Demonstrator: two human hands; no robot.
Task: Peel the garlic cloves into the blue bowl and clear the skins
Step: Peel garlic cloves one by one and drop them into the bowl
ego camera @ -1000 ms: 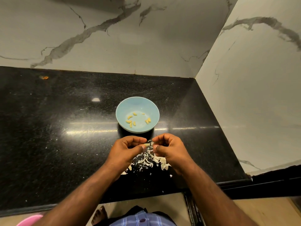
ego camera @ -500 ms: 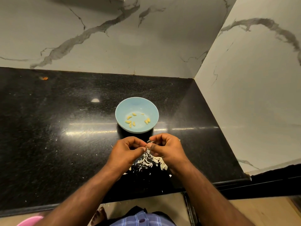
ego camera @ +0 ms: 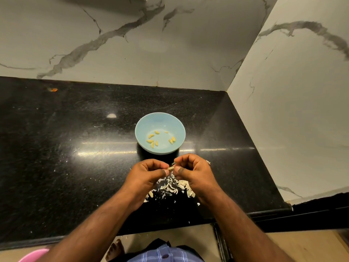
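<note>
head | I see left hand (ego camera: 146,175) and right hand (ego camera: 194,172) curled, pinching one garlic clove (ego camera: 171,168) between their fingertips | blue bowl (ego camera: 160,121) just beyond both hands | skins (ego camera: 172,187) piled beneath them on counter (ego camera: 66,157)

Black granite counter (ego camera: 56,167); marble walls (ego camera: 188,53); pink tub (ego camera: 33,256).

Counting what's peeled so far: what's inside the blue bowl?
Seven small yellowish peeled cloves lie loose in the blue bowl. No skins show inside it. Nothing covers its inside.
</note>
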